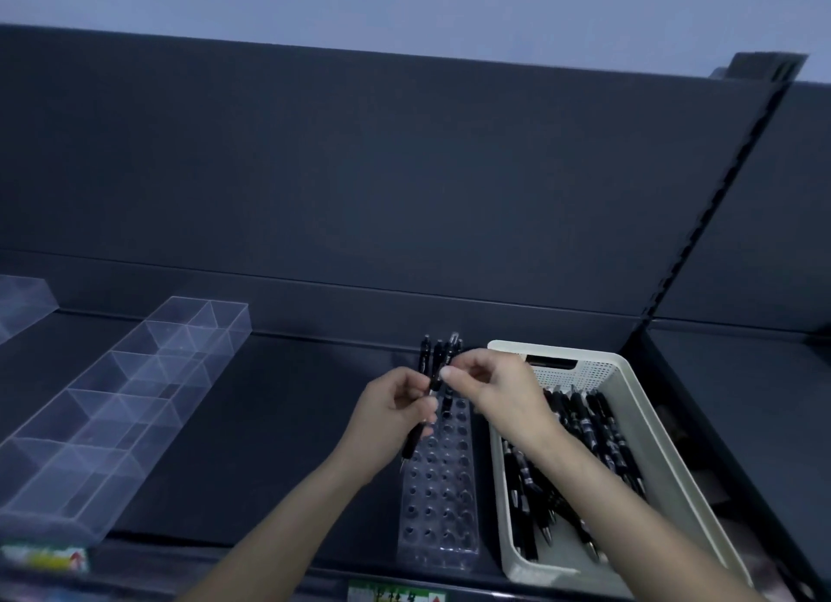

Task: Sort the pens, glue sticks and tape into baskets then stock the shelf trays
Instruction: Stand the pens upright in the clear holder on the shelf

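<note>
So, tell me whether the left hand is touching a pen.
Touching. The head view shows the left hand gripping a black pen, whose tip pokes out below the fingers.

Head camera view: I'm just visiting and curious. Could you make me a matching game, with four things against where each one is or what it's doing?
Things
1. white basket
2. clear holed pen stand
3. clear divided tray
4. left hand

Places or states
A. at the left end of the shelf
B. grips black pens
C. far right, with loose pens lying inside
D. directly beside the basket, on its left

Pairs: 1-C, 2-D, 3-A, 4-B
</note>
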The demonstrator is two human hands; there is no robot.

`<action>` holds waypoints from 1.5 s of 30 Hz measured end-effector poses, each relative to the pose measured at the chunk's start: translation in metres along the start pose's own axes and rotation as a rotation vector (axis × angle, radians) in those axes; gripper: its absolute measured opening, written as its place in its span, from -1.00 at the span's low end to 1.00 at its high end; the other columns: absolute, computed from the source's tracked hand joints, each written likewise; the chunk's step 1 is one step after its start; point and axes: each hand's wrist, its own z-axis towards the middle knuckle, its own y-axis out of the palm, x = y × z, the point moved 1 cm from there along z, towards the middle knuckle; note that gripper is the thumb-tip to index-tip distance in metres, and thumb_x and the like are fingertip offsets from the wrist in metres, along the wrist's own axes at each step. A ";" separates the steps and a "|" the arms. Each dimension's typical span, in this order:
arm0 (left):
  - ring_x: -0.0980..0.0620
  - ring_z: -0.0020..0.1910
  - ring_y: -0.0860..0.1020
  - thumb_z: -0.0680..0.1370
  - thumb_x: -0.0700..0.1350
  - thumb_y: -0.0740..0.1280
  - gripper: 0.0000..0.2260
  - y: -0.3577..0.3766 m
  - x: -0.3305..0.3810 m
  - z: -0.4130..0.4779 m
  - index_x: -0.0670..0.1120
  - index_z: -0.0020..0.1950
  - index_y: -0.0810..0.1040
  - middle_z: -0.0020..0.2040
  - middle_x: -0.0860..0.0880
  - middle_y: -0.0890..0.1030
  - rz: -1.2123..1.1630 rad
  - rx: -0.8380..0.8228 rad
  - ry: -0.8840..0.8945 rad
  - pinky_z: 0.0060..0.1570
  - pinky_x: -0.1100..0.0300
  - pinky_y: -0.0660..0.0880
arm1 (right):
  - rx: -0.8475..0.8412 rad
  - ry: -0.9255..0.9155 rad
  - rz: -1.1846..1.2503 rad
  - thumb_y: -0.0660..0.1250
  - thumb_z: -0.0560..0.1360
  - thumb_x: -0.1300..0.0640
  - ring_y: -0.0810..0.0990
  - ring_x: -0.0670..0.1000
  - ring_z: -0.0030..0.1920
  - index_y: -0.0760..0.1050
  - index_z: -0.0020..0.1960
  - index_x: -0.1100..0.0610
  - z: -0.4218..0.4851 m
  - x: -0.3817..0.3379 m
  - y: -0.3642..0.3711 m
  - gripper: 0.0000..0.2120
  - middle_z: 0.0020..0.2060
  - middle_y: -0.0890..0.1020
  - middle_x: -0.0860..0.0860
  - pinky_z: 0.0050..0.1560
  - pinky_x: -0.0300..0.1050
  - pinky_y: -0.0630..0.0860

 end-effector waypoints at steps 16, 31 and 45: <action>0.07 0.38 0.33 0.52 -0.01 0.34 -0.57 0.002 -0.025 0.000 -0.08 0.37 0.44 0.42 -0.01 0.36 1.036 -0.336 0.033 0.32 0.27 0.23 | 0.158 -0.011 -0.245 0.28 0.52 0.17 0.51 0.09 -0.28 0.45 -0.11 0.20 0.021 0.023 -0.024 -0.91 -0.29 0.59 0.11 -0.30 -0.19 0.29; 0.06 0.33 0.39 0.51 -0.02 0.35 -0.60 0.003 -0.023 0.002 -0.12 0.31 0.49 0.39 -0.03 0.40 1.097 -0.359 0.084 0.30 0.24 0.31 | 0.007 0.018 -0.476 0.27 0.53 0.12 0.56 0.18 -0.13 0.45 -0.08 0.22 0.025 0.032 0.001 -0.85 -0.16 0.61 0.21 -0.22 -0.19 0.28; -0.07 0.00 0.57 0.58 -0.15 0.22 -0.78 0.016 -0.009 0.010 -0.25 0.02 0.58 0.00 -0.15 0.62 1.016 -0.185 0.217 0.07 0.05 0.49 | 0.137 0.117 -0.283 0.36 0.47 0.25 0.58 -0.02 -0.12 0.58 0.07 0.26 -0.005 0.044 -0.071 -0.81 -0.07 0.67 0.13 0.00 -0.32 0.40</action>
